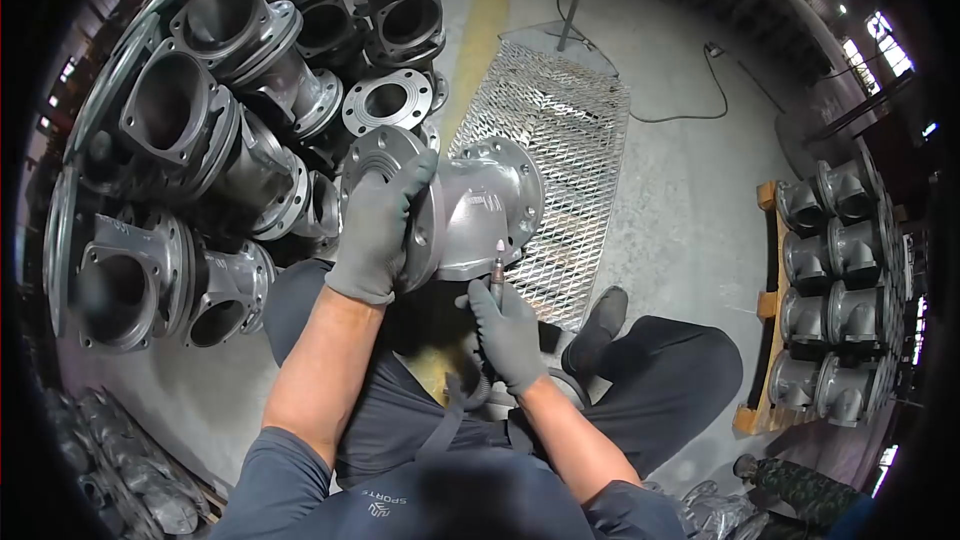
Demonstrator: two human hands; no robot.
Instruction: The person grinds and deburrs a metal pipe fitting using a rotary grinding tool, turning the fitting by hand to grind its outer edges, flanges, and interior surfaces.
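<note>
A grey metal valve body [478,202] with round bolt-holed flanges rests in front of me, over the near part of a metal grating. My left hand [385,230], in a grey glove, grips the rim of its left flange, fingers wrapped over the edge. Below the casting my right hand [508,335], gloved too, is closed around a slim grinding tool [497,280]. The tool points upward, its small pinkish tip close to the casting's lower side. Whether the tip touches the metal cannot be told.
Stacked valve castings [170,105] fill the left side. A wooden pallet [770,305] with rows of castings stands at the right. The metal grating [570,130] stretches ahead, with a cable [690,117] on the floor beyond. Another person's camouflage sleeve [810,485] shows at lower right.
</note>
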